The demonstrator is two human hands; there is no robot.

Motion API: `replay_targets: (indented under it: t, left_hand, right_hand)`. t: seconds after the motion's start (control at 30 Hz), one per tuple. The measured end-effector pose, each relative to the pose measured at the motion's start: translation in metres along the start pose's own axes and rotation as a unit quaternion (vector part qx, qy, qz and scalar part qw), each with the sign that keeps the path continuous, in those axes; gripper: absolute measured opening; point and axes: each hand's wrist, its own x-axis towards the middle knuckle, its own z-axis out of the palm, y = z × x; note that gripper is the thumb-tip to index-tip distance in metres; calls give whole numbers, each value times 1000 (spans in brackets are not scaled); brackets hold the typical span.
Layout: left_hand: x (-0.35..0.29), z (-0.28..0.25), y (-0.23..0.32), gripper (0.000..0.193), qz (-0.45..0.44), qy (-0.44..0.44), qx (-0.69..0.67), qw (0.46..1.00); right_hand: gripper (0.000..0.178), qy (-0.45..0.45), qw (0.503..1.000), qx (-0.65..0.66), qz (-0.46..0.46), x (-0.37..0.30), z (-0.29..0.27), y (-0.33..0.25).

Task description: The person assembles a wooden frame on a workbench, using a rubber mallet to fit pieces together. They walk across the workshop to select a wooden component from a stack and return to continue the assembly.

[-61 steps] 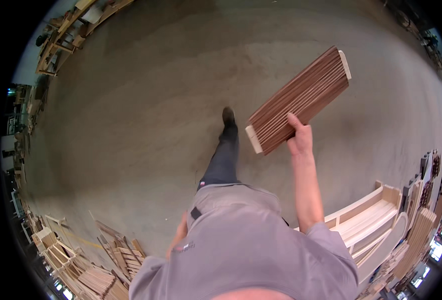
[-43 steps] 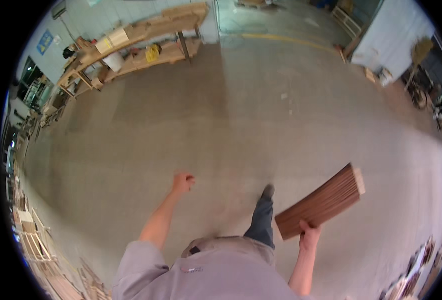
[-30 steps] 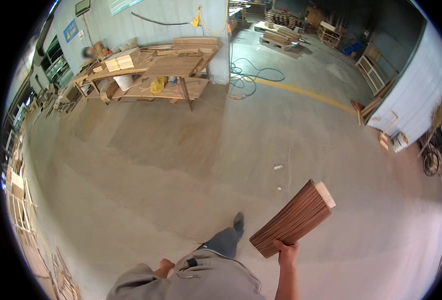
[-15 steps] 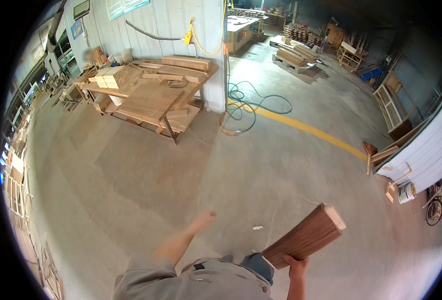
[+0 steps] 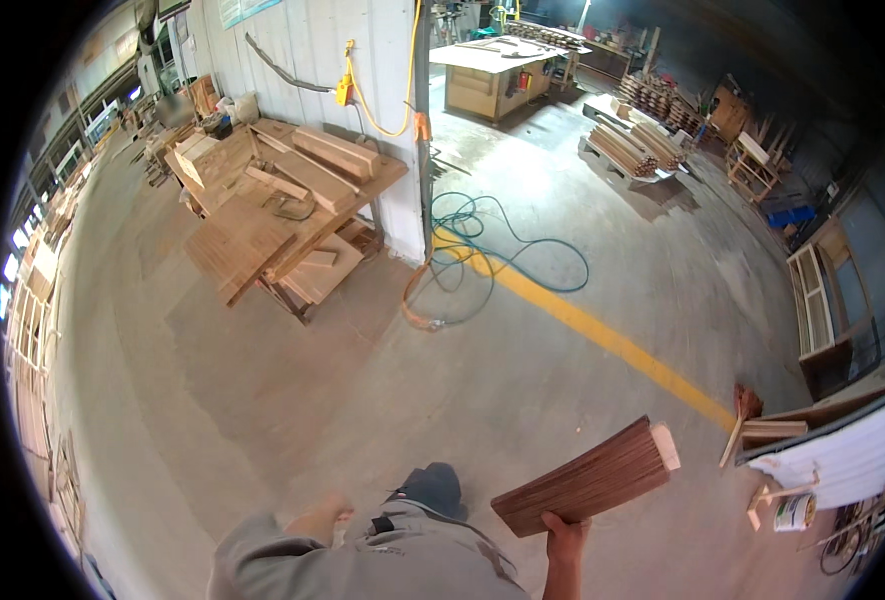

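**Dark slat bundle gripped at its near edge**

The right hand (image 5: 566, 535) is closed on a bundle of dark brown wooden slats (image 5: 578, 480), thumb laid over the upper face at the near long edge; the fingers beneath are hidden. The grip sits nearer the bundle's left end, so most of its length reaches up and to the right, ending in a pale block (image 5: 666, 447). Left of the bundle, a dark trouser leg (image 5: 433, 487) shows beyond the grey shirt (image 5: 383, 560). The left hand (image 5: 338, 508) is blurred beside the shirt; whether its fingers are spread or curled cannot be told. Farther out on the concrete floor (image 5: 363, 420), a yellow line (image 5: 603, 335) runs diagonally under a looped green hose (image 5: 538, 240). Left of the hose stands a wooden workbench (image 5: 238, 235) bearing boards (image 5: 338, 152); far right, a white bucket (image 5: 795, 513).
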Motion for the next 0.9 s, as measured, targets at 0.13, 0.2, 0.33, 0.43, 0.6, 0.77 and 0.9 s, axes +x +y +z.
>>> replay_targets:
  t: [0.13,0.2,0.33,0.43,0.6,0.77,0.9]
  left_hand:
    - [-83,-11,95,6,34,12,-149,988]
    - [-65,-20,134,6,83,-13,-216,973]
    - [59,-57,282,9,58,-24,-297,953]
    - [139,-139,399,23,293,37,-88,951]
    - [94,-352,721,23,285,131,-186,931]
    - [123,-481,887,32,404,328,-201,830]
    - [163,-495,947,26,210,231,-209,927]
  right_hand:
    - [64,-27,996,-89,-3,161,7,-18]
    - [69,-58,984,-166,-4,248,0,-16]
    - [61,-24,988,-147,-37,390,27,-63]
    - [57,-70,986,-149,-1,470,17,-95]
    - [61,-2,981,-193,19,597,58,-172]
    - [65,-56,992,-109,-18,766,41,-175]
    - [66,-94,983,-152,-32,921,41,-196]
